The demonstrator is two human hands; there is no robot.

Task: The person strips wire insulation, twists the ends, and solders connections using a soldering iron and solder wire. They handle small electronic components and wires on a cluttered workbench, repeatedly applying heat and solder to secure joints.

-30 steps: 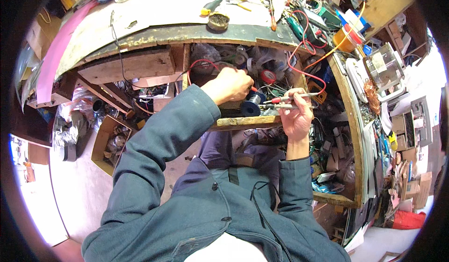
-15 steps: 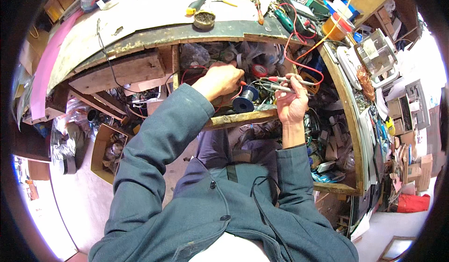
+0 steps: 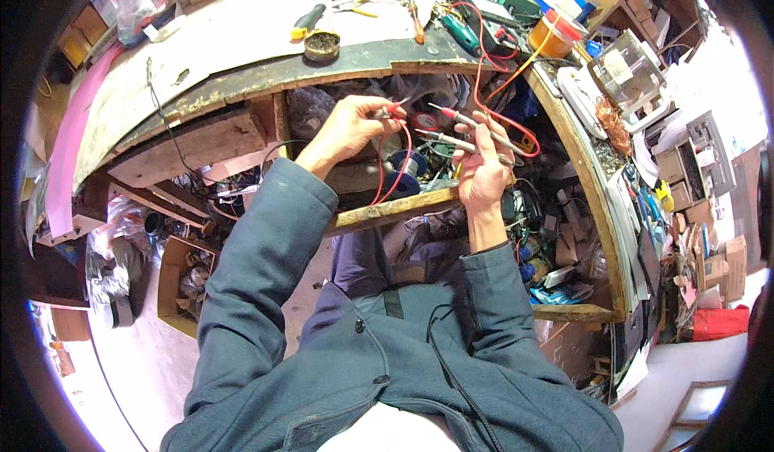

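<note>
Over an open wooden drawer (image 3: 395,212), my left hand (image 3: 347,129) pinches a grey and red test probe (image 3: 391,112) with a red wire hanging from it in a loop. My right hand (image 3: 484,166) grips two multimeter probes, a red-marked one (image 3: 453,116) above and a grey one (image 3: 442,138) below. Their metal points face left, toward my left hand, without touching what it holds. Below and between the hands lies a blue wire spool (image 3: 409,179) in the drawer. A red roll (image 3: 425,122) and clear plastic bags sit behind it.
On the worktop (image 3: 242,29) are a round tin (image 3: 322,46), a screwdriver (image 3: 309,21), a green-handled tool (image 3: 459,34) and a multimeter (image 3: 501,41). An orange tub (image 3: 556,37) stands at the right corner. Tangled cables (image 3: 524,210) fill the right side.
My left hand has lifted out of the drawer, bringing up the probe and its red wire. My right hand still holds both multimeter probes, now fanned apart. The whole view has shifted slightly.
</note>
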